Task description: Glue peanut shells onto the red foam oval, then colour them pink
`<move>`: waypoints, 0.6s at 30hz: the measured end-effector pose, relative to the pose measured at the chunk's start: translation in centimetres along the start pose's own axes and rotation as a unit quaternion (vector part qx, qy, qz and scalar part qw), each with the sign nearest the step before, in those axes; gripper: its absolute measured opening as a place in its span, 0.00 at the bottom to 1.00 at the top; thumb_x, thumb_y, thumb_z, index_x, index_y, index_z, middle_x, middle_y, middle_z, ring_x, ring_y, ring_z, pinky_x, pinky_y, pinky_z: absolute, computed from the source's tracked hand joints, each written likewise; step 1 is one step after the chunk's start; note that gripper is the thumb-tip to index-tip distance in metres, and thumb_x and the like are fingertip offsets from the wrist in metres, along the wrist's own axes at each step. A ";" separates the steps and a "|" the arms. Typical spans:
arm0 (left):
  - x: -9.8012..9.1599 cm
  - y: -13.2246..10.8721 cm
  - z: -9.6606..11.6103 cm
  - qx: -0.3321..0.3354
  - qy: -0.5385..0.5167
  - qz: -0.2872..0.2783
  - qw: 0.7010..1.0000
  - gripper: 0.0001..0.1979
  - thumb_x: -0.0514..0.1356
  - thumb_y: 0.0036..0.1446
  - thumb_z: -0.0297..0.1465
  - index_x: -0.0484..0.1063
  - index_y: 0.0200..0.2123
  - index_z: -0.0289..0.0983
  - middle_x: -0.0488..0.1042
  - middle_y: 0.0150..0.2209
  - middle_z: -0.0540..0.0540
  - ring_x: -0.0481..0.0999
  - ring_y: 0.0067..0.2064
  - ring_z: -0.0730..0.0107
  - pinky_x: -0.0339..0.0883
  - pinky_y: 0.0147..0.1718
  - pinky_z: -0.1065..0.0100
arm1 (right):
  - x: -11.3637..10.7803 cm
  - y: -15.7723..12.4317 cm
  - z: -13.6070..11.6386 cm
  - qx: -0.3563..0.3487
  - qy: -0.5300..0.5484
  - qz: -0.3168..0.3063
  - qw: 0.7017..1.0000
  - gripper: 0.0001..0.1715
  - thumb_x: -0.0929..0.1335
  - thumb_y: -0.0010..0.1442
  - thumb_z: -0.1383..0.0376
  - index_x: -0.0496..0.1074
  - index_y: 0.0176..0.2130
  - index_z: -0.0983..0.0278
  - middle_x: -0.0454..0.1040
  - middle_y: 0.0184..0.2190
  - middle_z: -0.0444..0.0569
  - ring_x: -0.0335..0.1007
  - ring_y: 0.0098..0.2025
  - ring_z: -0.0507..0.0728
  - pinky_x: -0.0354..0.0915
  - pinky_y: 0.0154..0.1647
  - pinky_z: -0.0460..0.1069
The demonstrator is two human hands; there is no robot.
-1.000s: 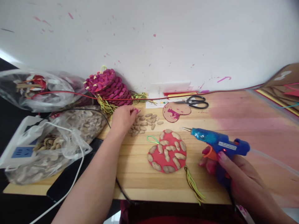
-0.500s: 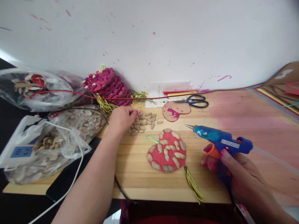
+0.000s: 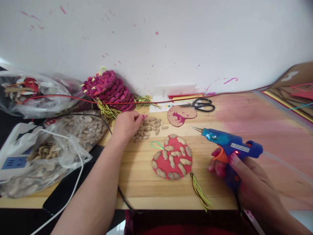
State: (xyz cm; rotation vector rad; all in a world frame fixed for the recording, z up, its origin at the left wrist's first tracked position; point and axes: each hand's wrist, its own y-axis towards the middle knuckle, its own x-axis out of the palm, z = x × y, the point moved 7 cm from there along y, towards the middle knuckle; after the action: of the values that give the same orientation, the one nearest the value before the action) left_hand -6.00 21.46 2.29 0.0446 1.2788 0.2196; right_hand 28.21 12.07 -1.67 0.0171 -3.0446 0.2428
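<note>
My right hand point(image 3: 249, 176) grips a blue hot glue gun point(image 3: 230, 143), fingers round its orange trigger, its metal nozzle pointing left above the table. A small red light glows on its side. At the loose peanuts point(image 3: 149, 129), my left hand point(image 3: 128, 125) is closed with its fingertips together; what they hold, if anything, is hidden. Between the hands lies a red heart-shaped piece point(image 3: 176, 166) with peanuts around its edge and several across its middle. A green loop point(image 3: 157, 145) sticks out at its left, and a yellow-green tassel point(image 3: 200, 194) hangs from its lower right.
Behind are a bare cardboard heart point(image 3: 187, 114), black-handled scissors point(image 3: 204, 104) and stacked magenta peanut hearts point(image 3: 112, 89). To the left lie a plastic bag of peanuts point(image 3: 90, 129) and a white power strip point(image 3: 12, 140). A black cable point(image 3: 122, 194) runs beneath my left forearm.
The view has shifted slightly, so most things sit a little further left. Both hands keep nearly the same place; the glue gun stays in my right hand.
</note>
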 end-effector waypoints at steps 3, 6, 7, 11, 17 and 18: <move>-0.1 -0.2 0.1 -0.010 -0.004 0.003 1.000 0.24 0.51 0.63 0.46 0.82 0.35 0.37 0.80 0.29 0.44 0.76 0.32 0.61 0.61 0.32 0.64 | -0.1 0.1 0.2 0.010 0.006 0.003 1.000 0.20 0.72 0.57 0.48 0.73 0.27 0.61 0.71 0.23 0.47 0.73 0.35 0.61 0.72 0.37 0.52; 0.0 -0.3 0.9 0.032 -0.027 0.003 0.999 0.20 0.51 0.63 0.40 0.82 0.35 0.37 0.81 0.32 0.43 0.77 0.35 0.61 0.64 0.36 0.65 | -0.2 0.1 0.5 0.031 0.020 0.008 0.999 0.20 0.72 0.57 0.47 0.73 0.29 0.60 0.70 0.22 0.46 0.73 0.34 0.60 0.73 0.34 0.52; 0.0 -0.3 1.3 0.053 -0.043 0.005 0.998 0.18 0.52 0.62 0.36 0.82 0.36 0.37 0.82 0.35 0.43 0.78 0.38 0.61 0.65 0.39 0.65 | -0.3 0.1 0.6 0.033 0.022 0.010 0.999 0.20 0.72 0.57 0.47 0.73 0.29 0.60 0.70 0.22 0.46 0.73 0.33 0.60 0.73 0.34 0.52; -0.4 -0.5 1.5 0.079 -0.089 0.032 0.992 0.16 0.56 0.58 0.33 0.81 0.43 0.38 0.82 0.43 0.43 0.78 0.42 0.60 0.67 0.44 0.64 | -0.6 0.4 1.1 0.023 0.019 0.008 1.000 0.19 0.71 0.58 0.46 0.74 0.30 0.58 0.69 0.22 0.45 0.73 0.32 0.59 0.74 0.32 0.52; -1.4 -0.6 0.7 0.015 -0.047 0.022 0.999 0.14 0.58 0.58 0.40 0.81 0.33 0.39 0.81 0.31 0.46 0.73 0.29 0.65 0.62 0.31 0.66 | -0.6 0.6 1.4 0.022 0.006 0.005 1.000 0.20 0.71 0.59 0.46 0.74 0.28 0.58 0.71 0.22 0.46 0.73 0.30 0.59 0.72 0.30 0.52; -1.6 -0.7 0.7 0.010 -0.040 0.022 0.999 0.16 0.58 0.58 0.41 0.81 0.31 0.39 0.79 0.29 0.47 0.72 0.28 0.66 0.60 0.30 0.66 | -0.6 0.6 1.4 0.023 0.005 0.001 1.000 0.21 0.70 0.60 0.46 0.74 0.27 0.58 0.72 0.22 0.47 0.73 0.30 0.59 0.72 0.30 0.52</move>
State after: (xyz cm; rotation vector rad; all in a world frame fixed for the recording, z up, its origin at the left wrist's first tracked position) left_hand -5.64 20.53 3.90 0.0980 1.2019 0.2393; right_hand 28.65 12.45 -3.17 0.0163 -3.0283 0.3113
